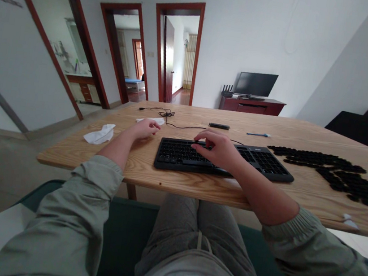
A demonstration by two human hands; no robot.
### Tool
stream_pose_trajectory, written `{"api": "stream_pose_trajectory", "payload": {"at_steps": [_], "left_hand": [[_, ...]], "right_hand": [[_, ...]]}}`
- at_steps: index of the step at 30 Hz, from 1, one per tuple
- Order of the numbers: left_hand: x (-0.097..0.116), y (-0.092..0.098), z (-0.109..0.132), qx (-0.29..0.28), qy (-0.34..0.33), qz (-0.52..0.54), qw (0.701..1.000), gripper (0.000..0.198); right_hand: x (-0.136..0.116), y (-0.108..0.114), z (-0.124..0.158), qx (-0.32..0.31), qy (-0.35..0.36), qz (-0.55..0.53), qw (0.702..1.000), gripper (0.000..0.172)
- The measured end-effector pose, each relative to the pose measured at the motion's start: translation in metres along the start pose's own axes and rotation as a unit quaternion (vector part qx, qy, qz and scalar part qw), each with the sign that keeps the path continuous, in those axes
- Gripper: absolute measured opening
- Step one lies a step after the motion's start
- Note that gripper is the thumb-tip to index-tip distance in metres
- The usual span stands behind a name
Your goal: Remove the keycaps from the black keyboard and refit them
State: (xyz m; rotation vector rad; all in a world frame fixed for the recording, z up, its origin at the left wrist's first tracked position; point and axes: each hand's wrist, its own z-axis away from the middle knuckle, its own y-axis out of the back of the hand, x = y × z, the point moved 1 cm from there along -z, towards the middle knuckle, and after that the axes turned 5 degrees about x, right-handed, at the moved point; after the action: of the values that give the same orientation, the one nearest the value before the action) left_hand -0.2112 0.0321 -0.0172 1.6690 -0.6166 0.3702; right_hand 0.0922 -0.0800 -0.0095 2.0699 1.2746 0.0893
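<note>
**Hands at black keyboard, loose black keycaps alongside**

A black keyboard (225, 160) was observed lying flat on a light wooden table (99, 163), its cable running up and away behind it. The right hand (218, 149) was positioned over the keyboard's middle, with the fingers (204, 137) curved downward onto the keys; whether a key was gripped could not be determined. The left hand (146, 129) was resting on the table just beyond the keyboard's left end, apart from it, with the fingers (155, 126) loosely curled and nothing held.

A large spread of loose black keycaps (331, 173) was noted to the right of the keyboard, near but not touching it. A crumpled tissue (99, 134) was seen left of the left hand. A black cable (167, 114) was found coiled beside a white paper scrap (150, 120). A small black bar (219, 126) and a slim blue item (257, 133) were located at the far side. Lettering on the keys was too small to be read; no brand could be made out.
</note>
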Motion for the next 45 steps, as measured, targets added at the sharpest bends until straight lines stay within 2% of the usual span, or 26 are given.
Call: {"api": "stream_pose_trajectory", "payload": {"at_steps": [3, 10, 16, 20, 23, 27, 33, 41, 45], "left_hand": [[-0.002, -0.001, -0.002, -0.003, -0.005, -0.004, 1.0, 0.031], [-0.004, -0.001, -0.005, -0.01, -0.009, -0.003, 1.0, 0.031], [-0.006, -0.003, -0.007, -0.01, -0.001, 0.008, 1.0, 0.031], [-0.004, -0.002, -0.005, -0.01, 0.0, 0.008, 1.0, 0.032], [-0.002, -0.001, -0.003, -0.008, -0.003, 0.003, 1.0, 0.032], [-0.003, -0.001, -0.004, -0.003, -0.014, -0.011, 1.0, 0.033], [-0.008, -0.002, -0.008, -0.001, -0.019, -0.013, 1.0, 0.031], [-0.004, -0.002, -0.004, -0.008, -0.006, -0.005, 1.0, 0.03], [-0.008, -0.003, -0.009, -0.008, -0.013, -0.012, 1.0, 0.031]], "right_hand": [[-0.005, -0.006, 0.001, -0.021, -0.006, -0.015, 1.0, 0.017], [-0.015, -0.024, 0.006, -0.119, 0.009, -0.001, 0.993, 0.022], [-0.016, -0.031, 0.007, -0.182, 0.074, 0.033, 0.98, 0.02], [-0.02, -0.031, 0.005, -0.172, 0.102, 0.029, 0.979, 0.011], [-0.02, -0.032, 0.005, -0.168, 0.099, 0.031, 0.98, 0.014], [-0.018, -0.033, 0.006, -0.164, 0.095, 0.029, 0.982, 0.009], [-0.015, -0.035, 0.006, -0.163, 0.103, 0.009, 0.981, 0.011], [-0.013, -0.037, 0.008, -0.155, 0.069, -0.006, 0.986, 0.012], [-0.014, -0.037, 0.01, -0.15, 0.09, -0.01, 0.985, 0.013]]}}
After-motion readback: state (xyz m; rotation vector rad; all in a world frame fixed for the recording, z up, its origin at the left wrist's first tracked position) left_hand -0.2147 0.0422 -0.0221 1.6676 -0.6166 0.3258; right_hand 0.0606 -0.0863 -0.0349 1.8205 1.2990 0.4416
